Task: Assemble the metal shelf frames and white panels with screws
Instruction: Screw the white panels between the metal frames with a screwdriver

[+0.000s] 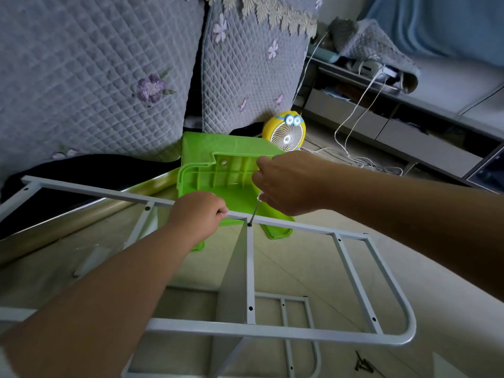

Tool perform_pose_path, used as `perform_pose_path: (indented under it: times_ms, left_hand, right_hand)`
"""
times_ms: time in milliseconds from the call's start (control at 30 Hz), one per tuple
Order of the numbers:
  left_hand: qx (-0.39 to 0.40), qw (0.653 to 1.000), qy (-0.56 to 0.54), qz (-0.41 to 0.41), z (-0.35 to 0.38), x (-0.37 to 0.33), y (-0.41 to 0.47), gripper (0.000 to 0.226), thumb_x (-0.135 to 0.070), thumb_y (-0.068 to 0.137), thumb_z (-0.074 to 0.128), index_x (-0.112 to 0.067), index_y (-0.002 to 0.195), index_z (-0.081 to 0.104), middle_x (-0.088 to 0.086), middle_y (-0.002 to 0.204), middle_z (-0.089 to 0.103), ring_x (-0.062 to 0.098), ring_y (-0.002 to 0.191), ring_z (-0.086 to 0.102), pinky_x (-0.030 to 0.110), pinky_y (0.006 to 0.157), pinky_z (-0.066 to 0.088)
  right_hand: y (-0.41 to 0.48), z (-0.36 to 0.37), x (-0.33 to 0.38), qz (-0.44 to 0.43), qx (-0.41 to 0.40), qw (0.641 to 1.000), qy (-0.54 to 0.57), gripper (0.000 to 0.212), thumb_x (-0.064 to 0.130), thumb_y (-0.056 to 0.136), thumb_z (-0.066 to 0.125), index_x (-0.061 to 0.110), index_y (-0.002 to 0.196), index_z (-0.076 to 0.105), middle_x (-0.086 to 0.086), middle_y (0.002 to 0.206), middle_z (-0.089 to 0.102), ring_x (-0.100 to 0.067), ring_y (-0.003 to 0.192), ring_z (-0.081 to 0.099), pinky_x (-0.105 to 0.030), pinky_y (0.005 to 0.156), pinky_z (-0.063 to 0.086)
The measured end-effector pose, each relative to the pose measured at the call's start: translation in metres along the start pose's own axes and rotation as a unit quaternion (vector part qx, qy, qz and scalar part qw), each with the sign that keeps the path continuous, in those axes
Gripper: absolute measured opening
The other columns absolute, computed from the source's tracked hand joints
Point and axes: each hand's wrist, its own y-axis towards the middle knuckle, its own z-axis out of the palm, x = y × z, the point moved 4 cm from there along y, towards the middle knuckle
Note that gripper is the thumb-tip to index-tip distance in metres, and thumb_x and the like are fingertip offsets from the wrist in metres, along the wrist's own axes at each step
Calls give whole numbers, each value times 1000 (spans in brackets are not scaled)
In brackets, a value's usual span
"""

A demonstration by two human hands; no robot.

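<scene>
Gripping hand: left hand (pixel 197 211), fingers curled round the far rail of the grey tubular metal shelf frame (pixel 272 330).
Tool hand: right hand (pixel 286 184), fingers closed on a slim metal screwdriver (pixel 254 212), its tip at the frame's far rail.
White panel (pixel 234 268): upright on edge under the frame's middle crossbar.
Black screws (pixel 361 364): on the floor, near the frame's rounded corner.

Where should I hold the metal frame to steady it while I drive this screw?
Grip the metal frame on its far rail beside the screw joint, from above, where the left hand wraps it. The bar is slim enough to wrap, and that spot leaves the screwdriver clear.
</scene>
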Motion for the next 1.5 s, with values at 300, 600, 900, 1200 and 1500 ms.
perform_pose_path:
  times_ms: [300,600,900,1200,1500]
  left_hand:
    - [-2,1000,-9,-3,0,0,-1,20,-20,91,53,-18,98,72,0,100,70,20,93,63,29,74,47]
    - [-14,1000,3,-15,1,-3,0,20,-20,91,55,-18,103,71,3,105,70,24,98,62,30,75,47]
    - [84,994,73,-22,10,4,0,41,-12,92,47,-29,128,55,3,127,58,23,114,55,33,93,45]
    - [43,977,181,101,7,-63,3,27,-21,91,42,-7,90,64,13,98,62,33,94,58,36,73,46]
    - [1,949,15,316,90,-239,5,45,-32,76,38,-1,79,70,18,84,69,32,77,67,40,68,55]
  right_hand:
    - [2,-7,-1,-8,100,995,-21,33,29,98,37,7,112,57,-12,106,61,-30,96,57,-30,68,39]
    - [22,-12,-4,62,169,981,68,34,19,98,39,-1,119,54,-16,124,56,-29,110,53,-18,68,42]
    - [-14,8,-10,132,124,967,180,36,23,98,38,-1,118,55,-17,123,56,-30,113,52,-31,85,42]
    - [-135,106,-61,395,-19,810,434,32,21,99,34,-2,110,53,-23,109,56,-32,96,49,-30,70,30]
    - [-284,326,21,639,17,519,567,21,20,93,51,8,89,66,-7,83,54,-23,83,53,-24,71,38]
